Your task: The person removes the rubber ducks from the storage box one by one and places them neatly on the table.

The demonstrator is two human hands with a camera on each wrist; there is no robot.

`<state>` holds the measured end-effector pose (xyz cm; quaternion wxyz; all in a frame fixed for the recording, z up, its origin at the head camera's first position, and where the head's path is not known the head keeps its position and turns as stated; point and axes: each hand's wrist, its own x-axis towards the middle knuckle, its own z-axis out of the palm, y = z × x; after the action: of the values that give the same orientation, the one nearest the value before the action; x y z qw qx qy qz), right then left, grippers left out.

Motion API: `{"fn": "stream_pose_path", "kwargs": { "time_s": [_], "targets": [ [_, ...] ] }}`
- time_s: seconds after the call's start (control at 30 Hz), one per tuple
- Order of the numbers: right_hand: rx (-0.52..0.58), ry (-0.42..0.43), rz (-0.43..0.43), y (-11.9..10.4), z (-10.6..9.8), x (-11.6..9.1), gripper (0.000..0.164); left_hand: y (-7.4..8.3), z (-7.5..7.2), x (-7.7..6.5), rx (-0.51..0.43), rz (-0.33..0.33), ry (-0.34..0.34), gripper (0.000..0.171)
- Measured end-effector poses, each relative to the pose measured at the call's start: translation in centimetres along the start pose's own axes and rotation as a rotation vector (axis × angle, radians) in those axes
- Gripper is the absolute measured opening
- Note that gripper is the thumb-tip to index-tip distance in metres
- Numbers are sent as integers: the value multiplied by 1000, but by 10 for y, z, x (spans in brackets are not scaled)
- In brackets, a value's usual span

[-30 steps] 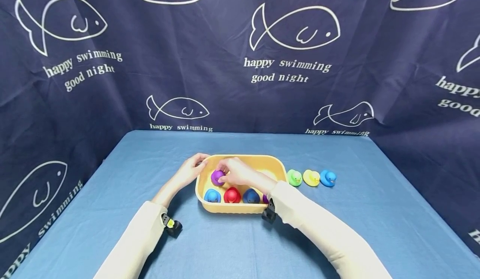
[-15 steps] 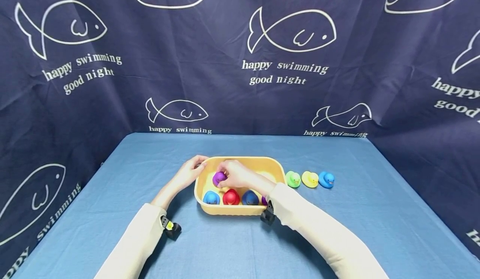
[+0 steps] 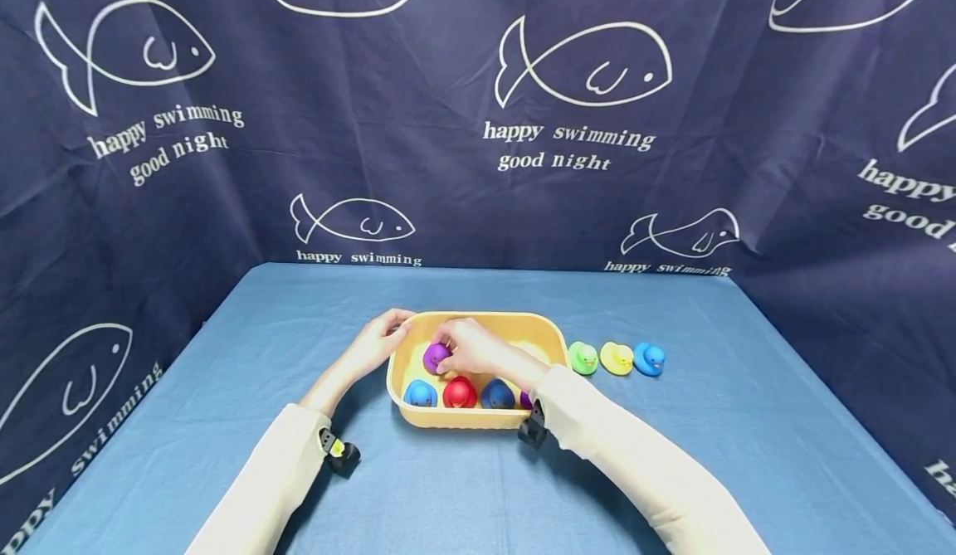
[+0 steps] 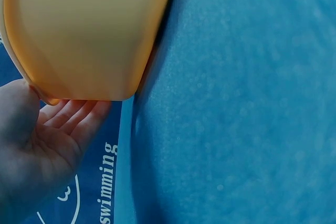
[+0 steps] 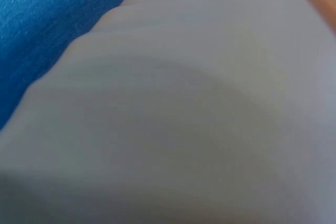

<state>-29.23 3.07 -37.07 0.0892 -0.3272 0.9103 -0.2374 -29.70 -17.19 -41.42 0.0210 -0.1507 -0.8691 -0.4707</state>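
A yellow plastic basin (image 3: 448, 420) stands on the blue cloth. My left hand (image 3: 376, 345) holds it at the far left corner; in the left wrist view the thumb lies at the rim and the fingers reach behind the wall. Inside the basin my right hand (image 3: 475, 348) pinches a purple rubber duck (image 3: 434, 359) near the left end. Along the front wall sit a blue duck (image 3: 421, 395), a red duck (image 3: 460, 393) and a dark blue duck (image 3: 497, 395). Another purple duck (image 3: 526, 401) is partly hidden by the right sleeve.
Right of the basin, a green duck (image 3: 584, 359), a yellow duck (image 3: 617, 359) and a blue duck (image 3: 649, 360) line up on the cloth. A dark blue curtain (image 3: 448, 157) with white fish closes off the back. A pale blurred surface fills most of the right wrist view.
Hands, basin and ducks keep nearly the same places. The head view has shifted slightly, and the right hand stays on the purple duck throughout.
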Motion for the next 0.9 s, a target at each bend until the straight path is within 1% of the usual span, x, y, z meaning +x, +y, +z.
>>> {"fn": "stream_pose_path", "kwargs": {
  "time_s": [0.17,0.3,0.37,0.47,0.57,0.7,0.9],
  "targets": [
    [15,-6,2,0,-2,-4,24,0,1,0,7,5,1,30],
    [42,4,-18,0,-5,-9,23,-1,2,0,10,9,8,30],
    [39,22,-33,0,-6,-12,26,-1,2,0,13,10,11,30],
    [51,43,-33,0,-8,-15,32,-2,2,1,30,19,15,29],
    [68,56,-9,1,-8,-18,34,-2,1,0,30,22,16,29],
    [80,77,8,0,-9,-21,29,0,0,0,31,25,15,29],
    [89,125,-45,1,-12,-28,26,2,0,-1,28,14,16,30]
  ]
}}
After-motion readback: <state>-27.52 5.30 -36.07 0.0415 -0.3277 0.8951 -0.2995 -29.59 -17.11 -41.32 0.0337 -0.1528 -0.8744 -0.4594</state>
